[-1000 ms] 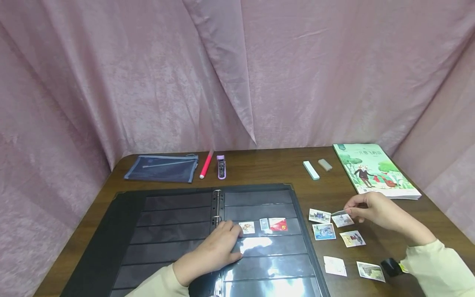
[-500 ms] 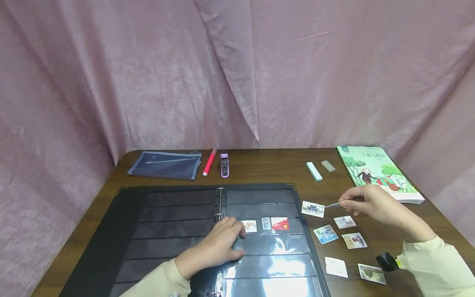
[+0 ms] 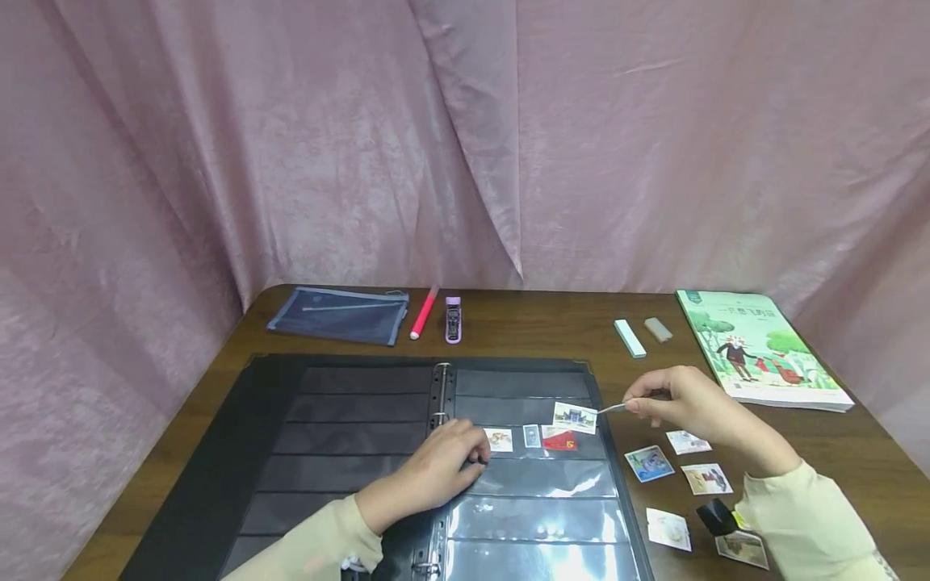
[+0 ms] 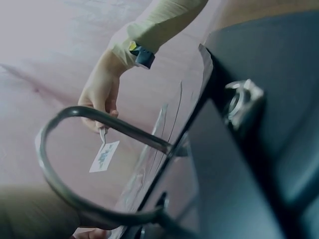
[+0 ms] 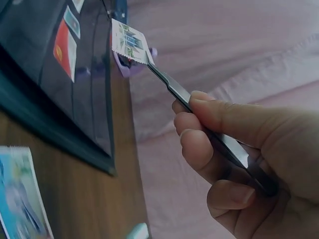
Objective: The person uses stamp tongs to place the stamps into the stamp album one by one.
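Note:
My right hand [image 3: 679, 395] pinches a pair of metal tweezers [image 5: 174, 92] between thumb and fingers. Their tips hold one corner of a white-edged stamp [image 3: 574, 417] with a building on it. In the head view this stamp overlaps the right page of an open black stamp album [image 3: 534, 480]. Just below it a red stamp [image 3: 559, 440], a small blue stamp [image 3: 532, 436] and a pale stamp [image 3: 499, 440] sit in one row of the page. My left hand [image 3: 443, 464] rests on the album beside the binder rings, its fingers loosely bent by the pale stamp.
Right of the album lie several loose stamps, among them a blue one [image 3: 650, 464] and a whitish one [image 3: 668, 529]. Behind are a mesh pouch [image 3: 337, 316], red marker [image 3: 425, 313], purple-edged item [image 3: 454, 320], white bar [image 3: 630, 338], grey eraser [image 3: 658, 329] and green book [image 3: 763, 351].
The right hand's tweezers have lifted the building stamp off the table and carried it left over the album's right page. The left hand stays by the rings.

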Tool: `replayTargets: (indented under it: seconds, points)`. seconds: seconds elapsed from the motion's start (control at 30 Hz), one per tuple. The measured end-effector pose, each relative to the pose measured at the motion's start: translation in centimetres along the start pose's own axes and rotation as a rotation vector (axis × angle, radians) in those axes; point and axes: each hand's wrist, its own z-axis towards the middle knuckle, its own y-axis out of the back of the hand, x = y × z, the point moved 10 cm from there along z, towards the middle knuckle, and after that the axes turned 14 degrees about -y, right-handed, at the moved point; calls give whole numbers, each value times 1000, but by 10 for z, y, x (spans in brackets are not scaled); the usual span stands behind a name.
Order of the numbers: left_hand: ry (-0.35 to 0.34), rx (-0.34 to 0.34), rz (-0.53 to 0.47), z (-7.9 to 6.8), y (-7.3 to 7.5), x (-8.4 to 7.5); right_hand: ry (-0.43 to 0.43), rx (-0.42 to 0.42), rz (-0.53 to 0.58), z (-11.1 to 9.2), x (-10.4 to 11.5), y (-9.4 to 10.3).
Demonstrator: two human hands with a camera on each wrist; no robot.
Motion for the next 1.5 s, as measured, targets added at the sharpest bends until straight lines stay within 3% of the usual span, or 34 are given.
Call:
replayTargets:
  seconds: [0.93, 1.5]
  points:
    - [47, -56, -76, 1, 1, 4, 131, 158, 111, 28, 32, -64]
    - [37, -78, -67, -1, 4, 4, 138, 209, 73, 36, 43, -83]
